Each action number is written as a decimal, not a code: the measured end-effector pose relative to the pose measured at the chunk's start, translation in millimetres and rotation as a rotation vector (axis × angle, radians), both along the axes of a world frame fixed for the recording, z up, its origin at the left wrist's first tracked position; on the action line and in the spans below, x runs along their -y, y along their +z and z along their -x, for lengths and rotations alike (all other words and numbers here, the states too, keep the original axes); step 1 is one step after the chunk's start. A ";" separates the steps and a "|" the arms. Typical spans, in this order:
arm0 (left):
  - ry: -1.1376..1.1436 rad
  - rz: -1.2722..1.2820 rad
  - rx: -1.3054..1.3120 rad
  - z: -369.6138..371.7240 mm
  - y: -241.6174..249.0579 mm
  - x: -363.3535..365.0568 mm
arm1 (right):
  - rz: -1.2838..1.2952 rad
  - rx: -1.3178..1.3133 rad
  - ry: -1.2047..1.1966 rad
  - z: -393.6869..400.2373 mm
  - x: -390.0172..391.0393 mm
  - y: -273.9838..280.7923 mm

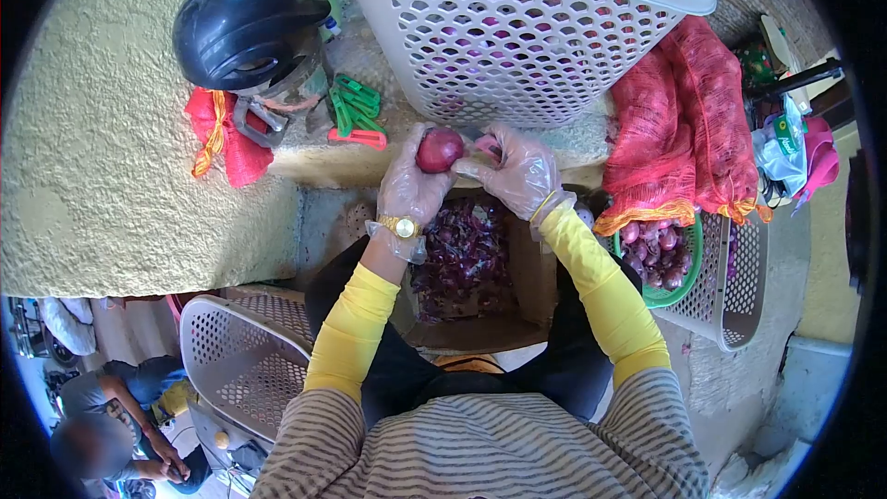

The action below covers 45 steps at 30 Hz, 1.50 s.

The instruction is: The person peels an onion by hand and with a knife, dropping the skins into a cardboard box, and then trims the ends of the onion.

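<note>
My left hand (414,177), in a clear plastic glove, has its fingers curled round a red onion (440,150). My gloved right hand (519,170) is beside it, its thumb close to the onion. Its fingers are closed on a small pink object (489,147), mostly hidden, whose kind I cannot make out. Below both hands, between my knees, stands a cardboard box (534,291) with purple onion skins (462,254) in it.
Ahead rises a large white perforated basket (517,55). Red mesh sacks (651,129) and a green basin (695,263) of onions are at right. At left are a black helmet (242,26), green clips (354,103) and another basket (245,351). A person (129,416) sits lower left.
</note>
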<state>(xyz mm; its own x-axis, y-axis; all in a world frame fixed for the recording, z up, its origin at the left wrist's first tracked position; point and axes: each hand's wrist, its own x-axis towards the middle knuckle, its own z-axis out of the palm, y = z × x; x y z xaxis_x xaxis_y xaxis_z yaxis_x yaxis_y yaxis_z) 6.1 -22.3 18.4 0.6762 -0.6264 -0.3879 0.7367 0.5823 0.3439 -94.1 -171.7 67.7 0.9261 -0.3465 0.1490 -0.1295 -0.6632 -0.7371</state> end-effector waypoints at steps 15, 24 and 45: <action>0.012 0.002 0.090 1.9 14.3 -4.6 | 0.065 0.099 -0.003 2.4 1.3 -0.5; -0.045 0.012 0.186 0.9 19.2 -8.8 | 0.039 0.051 0.035 5.3 7.1 -1.3; -0.005 -0.016 0.095 5.2 -3.4 -4.8 | 0.089 -0.010 0.106 9.3 2.9 8.2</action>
